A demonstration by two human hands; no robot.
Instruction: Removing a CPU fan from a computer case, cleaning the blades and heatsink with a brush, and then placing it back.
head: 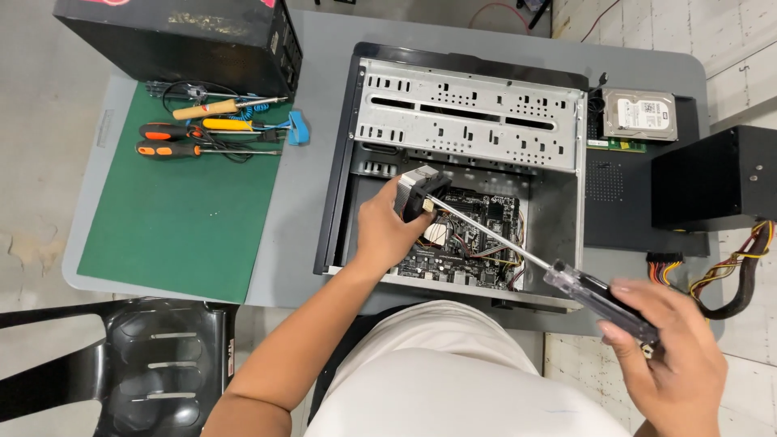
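Open case (344, 162) bay beside the motherboard (465, 243) is crowded by drive cage (469, 113).

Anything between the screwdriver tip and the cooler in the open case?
Nothing visible. The screwdriver, gripped by the right hand, runs over the open case's front edge straight to the cooler, which the left hand holds above the motherboard. The tip itself is hidden at the cooler.

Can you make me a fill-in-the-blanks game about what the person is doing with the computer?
1. The right hand holds a long ____ with a clear handle.
2. The left hand grips the cooler fan inside the open computer ____.
3. The mat under the tools is ____.

Missing words: screwdriver, case, green.
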